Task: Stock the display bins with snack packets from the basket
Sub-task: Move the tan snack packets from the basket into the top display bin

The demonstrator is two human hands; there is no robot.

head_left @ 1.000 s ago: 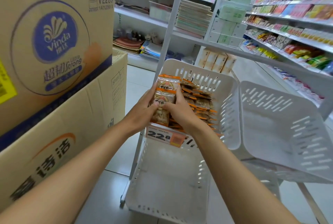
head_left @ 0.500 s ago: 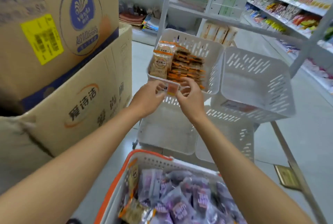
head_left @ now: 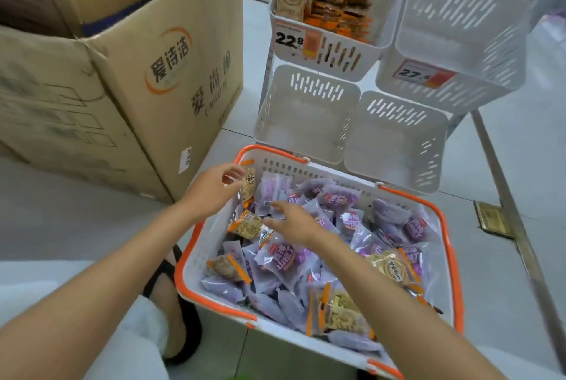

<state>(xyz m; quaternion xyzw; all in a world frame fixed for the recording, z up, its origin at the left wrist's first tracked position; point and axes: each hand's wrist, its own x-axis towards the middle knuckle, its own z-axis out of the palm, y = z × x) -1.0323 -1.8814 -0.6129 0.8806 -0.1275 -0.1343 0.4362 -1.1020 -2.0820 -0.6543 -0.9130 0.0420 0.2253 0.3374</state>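
Reaching into the basket (head_left: 448, 235), both hands work among the packets at its far left corner. The left hand (head_left: 211, 191) has its fingertips at an orange-trimmed snack packet (head_left: 249, 183) standing against the basket's far wall; whether the fingers have closed on it cannot be told. The right hand (head_left: 294, 222) is spread, fingers loose, palm down, holding nothing, just right of a second orange-edged packet (head_left: 248, 226) that lies below the left hand's fingertips.

Right of and below both hands, the white basket with orange rim is filled mostly with purple packets (head_left: 283, 257); their print is too blurred to read. More orange-edged packets lie scattered among them.

Beyond the hands stand four white slotted display bins. The upper left bin (head_left: 343, 58) holds stacked orange packets, one upright at its front, and carries a price tag (head_left: 295, 41) reading "22.8". The upper right bin (head_left: 459, 43) carries a tag (head_left: 424, 75) reading about "27", its last digit unclear. The two lower bins (head_left: 306, 113) show no packets.

Left of the left hand sits a cardboard carton (head_left: 137, 79) printed with Chinese characters in an orange ring.
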